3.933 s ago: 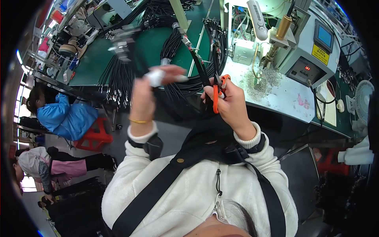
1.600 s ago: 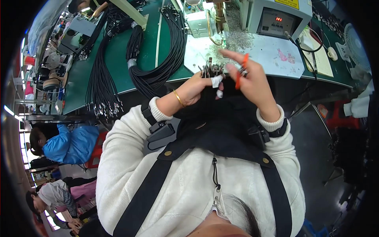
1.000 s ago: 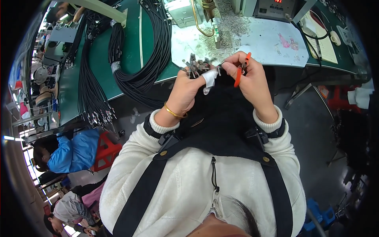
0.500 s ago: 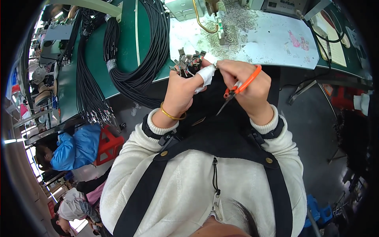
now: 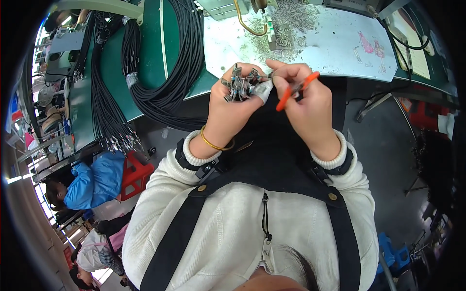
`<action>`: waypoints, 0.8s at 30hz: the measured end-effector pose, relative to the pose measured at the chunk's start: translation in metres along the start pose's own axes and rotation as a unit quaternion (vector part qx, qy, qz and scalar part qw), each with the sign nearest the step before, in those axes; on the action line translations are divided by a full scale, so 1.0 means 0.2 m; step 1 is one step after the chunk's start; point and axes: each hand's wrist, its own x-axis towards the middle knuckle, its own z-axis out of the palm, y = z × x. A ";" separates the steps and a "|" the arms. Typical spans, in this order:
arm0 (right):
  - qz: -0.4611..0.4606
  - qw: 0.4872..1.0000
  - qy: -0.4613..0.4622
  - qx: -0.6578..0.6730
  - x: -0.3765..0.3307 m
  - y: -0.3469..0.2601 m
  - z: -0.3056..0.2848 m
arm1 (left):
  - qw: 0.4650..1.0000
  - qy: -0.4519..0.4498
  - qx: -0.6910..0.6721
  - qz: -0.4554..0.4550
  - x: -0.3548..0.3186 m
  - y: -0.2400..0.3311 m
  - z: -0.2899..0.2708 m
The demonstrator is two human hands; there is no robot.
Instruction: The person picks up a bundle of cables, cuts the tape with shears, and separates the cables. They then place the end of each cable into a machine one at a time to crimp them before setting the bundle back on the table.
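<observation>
My left hand (image 5: 228, 116), closed near the front edge of the bench, grips a bunch of cable ends (image 5: 239, 86) with bare metal connectors fanned out above the fist. White wrapping (image 5: 262, 91) covers its thumb. Close against it, my right hand (image 5: 307, 99) has orange-handled scissors (image 5: 284, 98) tucked in the palm. Their blades are hidden now. The thumb and index finger of that hand meet at one connector tip beside the wrapped thumb; the exact contact is too small to make out.
Thick bundles of black cable (image 5: 187, 72) lie on the green bench (image 5: 151, 63) to the left. A white board (image 5: 340, 53) ahead carries many scattered small metal pieces (image 5: 291, 29) around a press head (image 5: 270, 34). A person in blue (image 5: 94, 179) sits by a red stool (image 5: 133, 177).
The connector bunch has tilted and spread toward me as my left hand turned and shifted right. In my right hand the scissors have swung round, hiding their blades.
</observation>
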 end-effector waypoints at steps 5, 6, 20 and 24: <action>0.174 0.957 -0.023 0.230 0.01 0.00 -0.01 | 0.983 0.013 -0.043 -0.179 0.01 0.07 -0.01; 0.179 0.955 -0.025 0.234 0.01 0.00 -0.01 | 0.983 0.013 -0.043 -0.180 0.01 0.07 -0.01; 0.113 0.973 -0.147 -0.135 -0.02 -0.02 -0.02 | 0.990 0.020 -0.070 -0.123 0.01 0.07 -0.04; 0.136 0.969 -0.156 -0.136 -0.01 -0.03 -0.03 | 0.990 0.032 -0.075 -0.113 0.02 0.07 -0.04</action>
